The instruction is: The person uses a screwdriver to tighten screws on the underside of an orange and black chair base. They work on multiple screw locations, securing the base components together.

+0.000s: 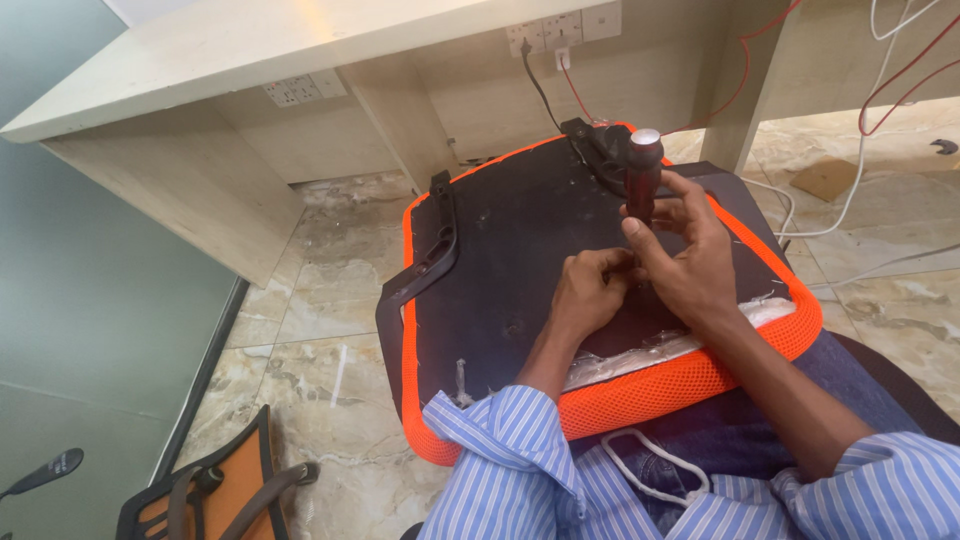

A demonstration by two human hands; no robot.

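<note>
Head view: an upturned chair seat point(520, 250) rests on the person's lap, with its black underside facing up and an orange mesh border around the edge. The seat occupies the centre of the scene, its near edge touching the blue trousers point(700, 450).

The right hand point(685, 255) holds a screwdriver point(643, 175) upright. The fingers are closed narrowly around the dark red handle, below its silver cap. The thumb lies along the near side of the shaft. The tip of the tool is hidden behind the fingers, so its contact point on the seat cannot be determined.

The left hand point(590, 290) rests on the black underside, just left of the right hand and touching it. Its fingers are curled narrowly toward the base of the tool. Whether they pinch a small part cannot be determined.

A black armrest bracket point(430, 250) lies along the left edge of the seat. A second black bracket point(595, 150) sits at the far edge, just behind the handle. A strip of white residue point(650, 350) runs along the near right edge.

Both forearms emerge from rolled blue striped sleeves point(520, 450). A white cord point(650, 465) lies on the trousers.

A pale wooden desk point(300, 60) stands at the far side, with wall sockets point(560, 28) beneath it and red wires point(740, 70) hanging at the right. A second orange and black chair part point(220, 490) lies on the marble floor point(320, 300) at the near left.
</note>
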